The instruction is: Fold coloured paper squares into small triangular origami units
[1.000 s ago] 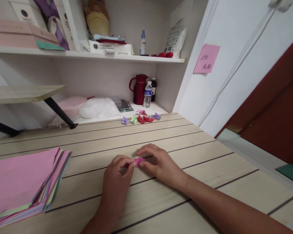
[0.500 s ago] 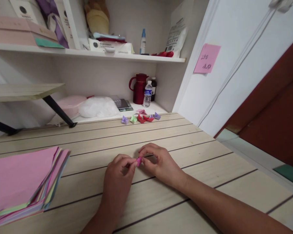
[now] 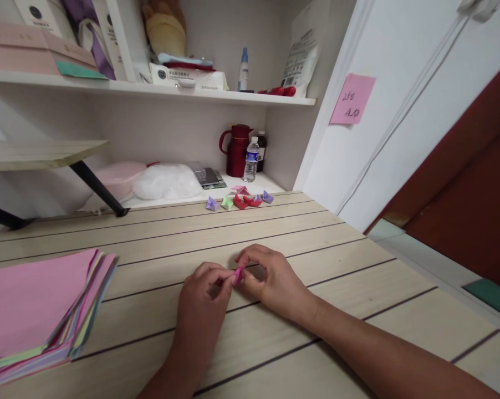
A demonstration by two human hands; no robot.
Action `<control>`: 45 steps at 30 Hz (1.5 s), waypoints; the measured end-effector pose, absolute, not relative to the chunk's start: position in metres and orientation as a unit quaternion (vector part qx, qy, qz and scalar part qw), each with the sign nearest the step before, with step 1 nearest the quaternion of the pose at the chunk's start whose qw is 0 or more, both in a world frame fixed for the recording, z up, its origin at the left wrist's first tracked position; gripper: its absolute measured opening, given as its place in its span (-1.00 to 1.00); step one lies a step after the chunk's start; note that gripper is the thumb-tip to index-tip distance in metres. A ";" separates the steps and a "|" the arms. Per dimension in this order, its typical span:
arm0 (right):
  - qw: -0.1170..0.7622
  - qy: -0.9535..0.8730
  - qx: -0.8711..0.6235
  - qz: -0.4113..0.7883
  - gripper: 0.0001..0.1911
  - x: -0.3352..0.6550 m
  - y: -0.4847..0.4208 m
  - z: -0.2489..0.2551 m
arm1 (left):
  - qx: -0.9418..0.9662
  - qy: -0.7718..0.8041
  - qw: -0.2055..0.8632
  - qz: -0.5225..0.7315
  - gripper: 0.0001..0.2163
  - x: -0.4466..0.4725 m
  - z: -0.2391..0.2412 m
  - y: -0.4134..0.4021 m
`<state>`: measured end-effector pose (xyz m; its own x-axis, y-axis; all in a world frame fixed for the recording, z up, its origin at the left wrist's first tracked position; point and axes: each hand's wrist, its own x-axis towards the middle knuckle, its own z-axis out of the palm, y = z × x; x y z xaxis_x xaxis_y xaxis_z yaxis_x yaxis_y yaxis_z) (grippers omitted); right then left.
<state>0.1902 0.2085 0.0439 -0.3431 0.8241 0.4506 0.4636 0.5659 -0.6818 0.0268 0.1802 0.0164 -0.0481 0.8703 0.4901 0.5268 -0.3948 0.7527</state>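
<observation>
A small folded piece of bright pink paper [image 3: 237, 276] is pinched between my two hands, just over the wooden table [image 3: 316, 244]. My left hand [image 3: 206, 299] grips its left side with thumb and forefinger. From the right, my right hand [image 3: 275, 280] holds the other side between thumb and fingertips, which cover part of the paper. Farther back lie several small folded paper boats, among them a purple one [image 3: 212, 204], a green one [image 3: 227, 203] and a red one [image 3: 240, 203].
A stack of coloured paper sheets [image 3: 37, 305] lies at the left. Behind the table stand a dark red jug [image 3: 237, 152] and a water bottle [image 3: 251, 160]. A raised wooden stand [image 3: 46, 154] with black legs is at the back left.
My fingers have shifted very slightly around the pink paper, which shows a more pointed outline now. The view has moved a little; the other things have stayed put.
</observation>
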 end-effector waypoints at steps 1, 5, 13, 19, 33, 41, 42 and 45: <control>0.397 -0.791 -0.412 0.219 -0.86 0.190 0.209 0.044 | 0.664 0.522 0.169 0.508 -0.90 0.027 0.016 0.181; 0.374 -0.803 -0.420 0.197 -0.88 0.192 0.208 0.045 | 0.644 0.518 0.157 0.540 -0.84 0.027 0.016 0.184; 0.359 -0.819 -0.416 0.164 -0.92 0.192 0.205 0.043 | 0.676 0.510 0.148 0.511 -0.89 0.030 0.020 0.180; 0.344 -0.823 -0.420 0.166 -0.93 0.191 0.202 0.043 | 0.672 0.523 0.141 0.504 -0.90 0.031 0.022 0.179; 0.340 -0.827 -0.415 0.164 -0.89 0.189 0.202 0.042 | 0.691 0.539 0.059 0.477 -0.89 0.034 0.022 0.178; 0.344 -0.832 -0.397 0.177 -0.87 0.190 0.204 0.041 | 0.685 0.542 0.052 0.484 -0.89 0.033 0.022 0.178; 0.346 -0.832 -0.394 0.180 -0.86 0.191 0.204 0.042 | 0.683 0.543 0.050 0.486 -0.89 0.033 0.022 0.178; 0.353 -0.832 -0.385 0.185 -0.83 0.191 0.204 0.044 | 0.678 0.547 0.049 0.488 -0.90 0.033 0.023 0.178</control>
<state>0.1913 0.2042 0.0436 -0.4535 0.7720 0.4454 0.5097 0.6346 -0.5809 0.0332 0.1776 0.0227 -0.0747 0.7899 0.6086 0.6946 -0.3967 0.6001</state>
